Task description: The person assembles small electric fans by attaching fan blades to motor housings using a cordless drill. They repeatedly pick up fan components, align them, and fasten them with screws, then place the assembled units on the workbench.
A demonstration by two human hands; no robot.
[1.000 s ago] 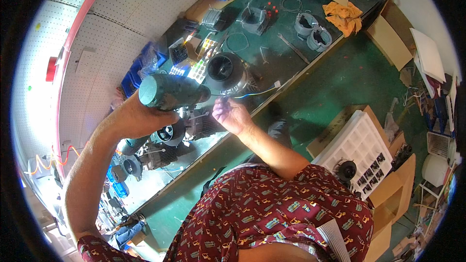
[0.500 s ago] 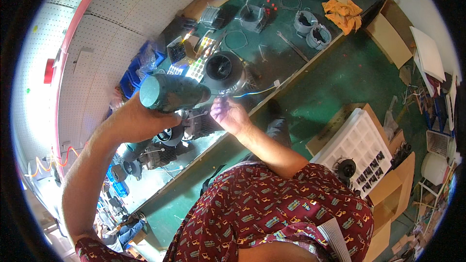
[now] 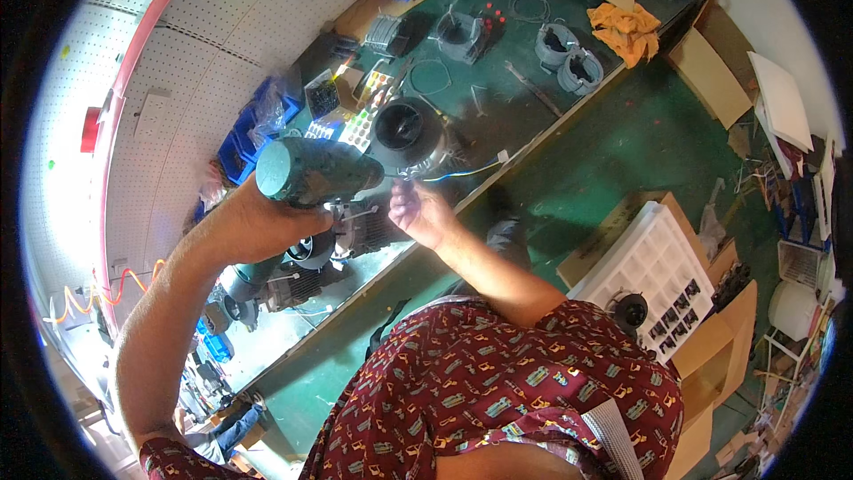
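Observation:
My left hand (image 3: 267, 224) is wrapped round the grip of a teal cordless power drill (image 3: 311, 169). The drill lies level, its nose turned right toward a motor unit with a round black opening (image 3: 400, 127) on the bench. Just beyond the bit, the fingertips of my right hand (image 3: 421, 216) are pinched together at the near side of that motor; whatever they hold is too small to make out. A thin blue and yellow cable (image 3: 466, 171) runs from beside these fingers to the bench edge. Below the drill stand several finned motors (image 3: 360, 227), partly hidden by my left hand.
Grey ring-shaped housings (image 3: 582, 71), an orange cloth (image 3: 625, 33) and a sheet of round stickers (image 3: 358, 129) lie on the green bench (image 3: 498, 129). Blue bins (image 3: 240, 147) line its back. To my right, a white compartment tray (image 3: 622, 258) with black parts rests on cardboard boxes.
The view has shifted slightly. My right hand has moved a little down and right by the motor, fingers still pinched; the drill stays in nearly the same place in my left hand.

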